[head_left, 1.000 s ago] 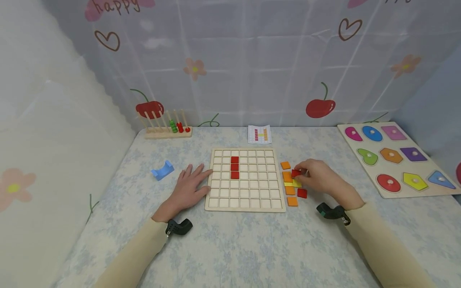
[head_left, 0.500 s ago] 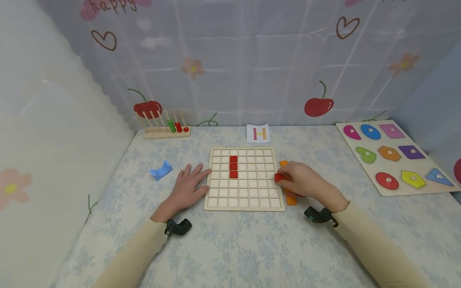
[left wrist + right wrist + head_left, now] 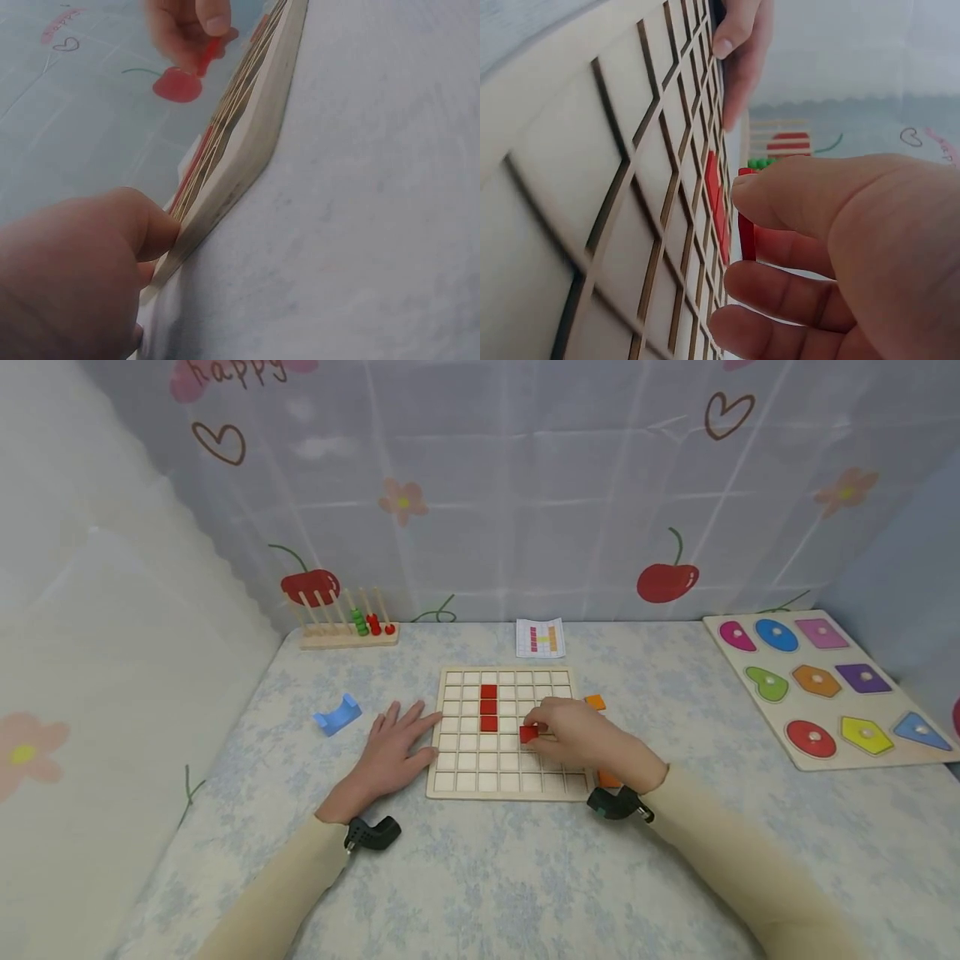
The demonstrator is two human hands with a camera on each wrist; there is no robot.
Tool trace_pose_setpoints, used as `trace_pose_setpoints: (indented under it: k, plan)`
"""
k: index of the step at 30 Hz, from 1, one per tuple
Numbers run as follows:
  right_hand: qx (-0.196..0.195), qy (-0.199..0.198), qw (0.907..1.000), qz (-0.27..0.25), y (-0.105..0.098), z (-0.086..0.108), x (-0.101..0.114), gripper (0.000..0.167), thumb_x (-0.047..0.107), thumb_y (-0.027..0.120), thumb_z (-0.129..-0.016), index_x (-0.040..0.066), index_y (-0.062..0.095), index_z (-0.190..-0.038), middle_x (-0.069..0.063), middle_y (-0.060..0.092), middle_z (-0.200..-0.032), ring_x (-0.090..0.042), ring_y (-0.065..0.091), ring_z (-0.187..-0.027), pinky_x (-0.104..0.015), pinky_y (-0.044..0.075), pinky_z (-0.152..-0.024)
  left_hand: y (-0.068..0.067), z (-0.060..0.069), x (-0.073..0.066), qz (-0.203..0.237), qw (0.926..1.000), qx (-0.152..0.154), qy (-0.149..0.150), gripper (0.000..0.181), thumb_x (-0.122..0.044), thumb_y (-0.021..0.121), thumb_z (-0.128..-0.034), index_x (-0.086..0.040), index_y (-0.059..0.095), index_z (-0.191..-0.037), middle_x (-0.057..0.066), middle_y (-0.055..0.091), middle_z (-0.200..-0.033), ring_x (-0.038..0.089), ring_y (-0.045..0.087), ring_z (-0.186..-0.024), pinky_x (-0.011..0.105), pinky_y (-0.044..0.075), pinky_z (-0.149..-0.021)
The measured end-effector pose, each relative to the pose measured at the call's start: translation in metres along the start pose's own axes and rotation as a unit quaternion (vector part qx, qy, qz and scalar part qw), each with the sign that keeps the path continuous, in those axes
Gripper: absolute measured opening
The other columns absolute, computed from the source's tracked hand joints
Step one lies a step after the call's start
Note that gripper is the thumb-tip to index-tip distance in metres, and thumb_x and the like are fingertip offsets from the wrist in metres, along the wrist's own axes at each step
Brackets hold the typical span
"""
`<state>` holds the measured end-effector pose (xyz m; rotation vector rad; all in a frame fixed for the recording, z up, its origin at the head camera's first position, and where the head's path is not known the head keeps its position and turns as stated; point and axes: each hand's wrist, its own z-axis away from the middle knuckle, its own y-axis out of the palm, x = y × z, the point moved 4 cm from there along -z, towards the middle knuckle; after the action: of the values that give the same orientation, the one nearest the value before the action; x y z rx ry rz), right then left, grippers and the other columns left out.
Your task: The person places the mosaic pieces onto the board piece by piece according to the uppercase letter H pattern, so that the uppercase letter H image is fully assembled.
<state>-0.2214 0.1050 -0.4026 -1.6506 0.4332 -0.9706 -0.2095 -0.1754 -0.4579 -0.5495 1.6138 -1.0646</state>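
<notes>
A wooden grid board (image 3: 467, 762) lies on the table with three red tiles in one column, the middle one (image 3: 488, 707) among them. Over its right half, my right hand (image 3: 581, 733) pinches a red square tile (image 3: 528, 734) between thumb and fingers. In the right wrist view that tile (image 3: 747, 232) stands on edge, apart from the board. My left hand (image 3: 392, 749) lies flat with straight fingers at the board's left edge; thumb and fingertips touch it. Orange tiles (image 3: 595, 702) show right of the board, partly hidden behind the right hand and wrist.
Behind the board lies a printed pattern card (image 3: 540, 638). A peg rack with beads (image 3: 350, 637) stands at the back left, and a blue curved piece (image 3: 337, 716) lies left of the left hand. At right is a shape puzzle board (image 3: 825, 693).
My right hand has lifted the red tile from the pile at the right and carried it left over the board. The left hand has stayed in place.
</notes>
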Motion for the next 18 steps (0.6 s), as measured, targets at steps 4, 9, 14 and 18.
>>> trace_pose_setpoints:
  k: [4, 9, 14, 18]
  plan:
    - [-0.002, -0.015, 0.9999, 0.004, 0.005, -0.010, 0.009, 0.025, 0.025, 0.076, -0.092, 0.008, 0.076, -0.111, 0.000, 0.067, -0.091, -0.009, 0.052, -0.075, -0.024, 0.046, -0.067, 0.000, 0.001, -0.001, 0.001, 1.0000, -0.001, 0.004, 0.057, -0.031, 0.056, -0.1001, -0.015, 0.048, -0.154, 0.020, 0.028, -0.167, 0.051, 0.006, -0.156, 0.072, 0.006, -0.122]
    - [0.011, -0.018, 0.9997, -0.013, 0.012, -0.019, 0.017, 0.025, 0.022, 0.074, -0.093, 0.007, 0.076, -0.112, 0.000, 0.066, -0.090, -0.010, 0.052, -0.077, -0.026, 0.046, -0.071, -0.001, 0.000, -0.002, 0.000, 0.9999, -0.004, 0.012, 0.055, -0.031, 0.057, -0.1007, -0.015, 0.049, -0.153, 0.021, 0.029, -0.166, 0.054, 0.007, -0.156, 0.073, 0.007, -0.121]
    - [0.015, -0.021, 0.9994, -0.025, 0.017, -0.025, 0.023, 0.024, 0.015, 0.068, -0.092, 0.004, 0.076, -0.112, 0.000, 0.061, -0.082, -0.012, 0.048, -0.074, -0.026, 0.042, -0.071, -0.002, 0.000, -0.002, -0.002, 0.9999, -0.004, 0.015, 0.055, -0.029, 0.057, -0.1004, -0.014, 0.050, -0.153, 0.022, 0.029, -0.166, 0.055, 0.007, -0.155, 0.073, 0.007, -0.121]
    - [0.019, -0.022, 0.9993, -0.023, 0.021, -0.029, 0.025, 0.024, 0.017, 0.069, -0.092, 0.005, 0.076, -0.112, 0.000, 0.062, -0.084, -0.012, 0.049, -0.076, -0.026, 0.044, -0.073, -0.003, 0.001, -0.002, -0.003, 0.9999, -0.005, 0.014, 0.055, -0.029, 0.057, -0.0998, -0.014, 0.050, -0.153, 0.022, 0.029, -0.166, 0.054, 0.008, -0.155, 0.073, 0.008, -0.121]
